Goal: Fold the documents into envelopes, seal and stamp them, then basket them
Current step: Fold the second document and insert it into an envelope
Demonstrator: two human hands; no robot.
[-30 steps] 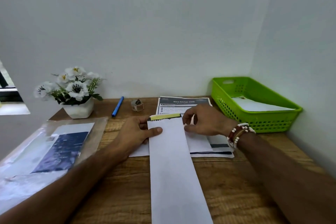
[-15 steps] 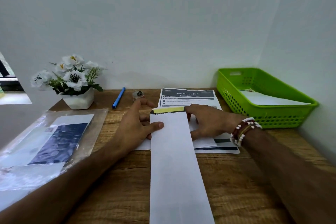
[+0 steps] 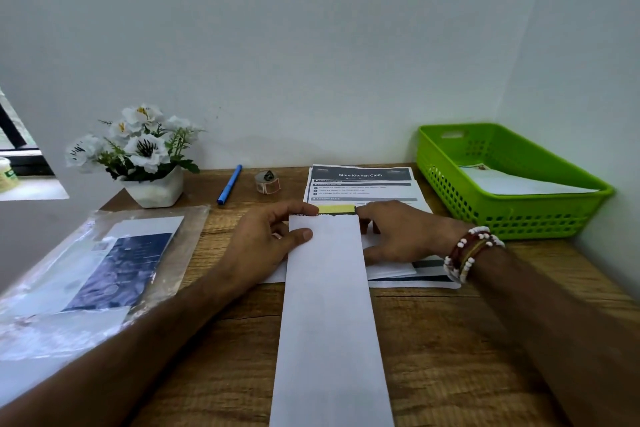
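Envelope [image 3: 329,305], long and white, lies lengthwise on the wooden desk [image 3: 450,340], its near end running out of the bottom of the view and its far end between the 2 hands. At that far end a yellow strip [image 3: 337,208] and the dark printed edge of a folded document [image 3: 311,215] show just past the envelope's mouth. The left hand [image 3: 263,243] grips the envelope's far left edge, with the thumb flat on top and the forefinger stretched to the yellow strip. The right hand [image 3: 405,232] sits against the envelope's far right edge with its fingers arched and the tips down; whether it pinches the envelope or only presses beside it cannot be told. Beaded bracelets [image 3: 467,253] circle the right wrist. Under and beyond the envelope's far end lies a stack of printed sheets [image 3: 360,180]. To the envelope's far right stands a green basket [image 3: 512,218] holding 1 white envelope in the basket [image 3: 512,182]. Beyond the envelope to the left lie a small tape roll [image 3: 267,181] and a blue pen [image 3: 229,184], with a potted flower [image 3: 156,189] further left. A clear plastic sleeve [image 3: 104,274] holding papers lies well to the envelope's left.
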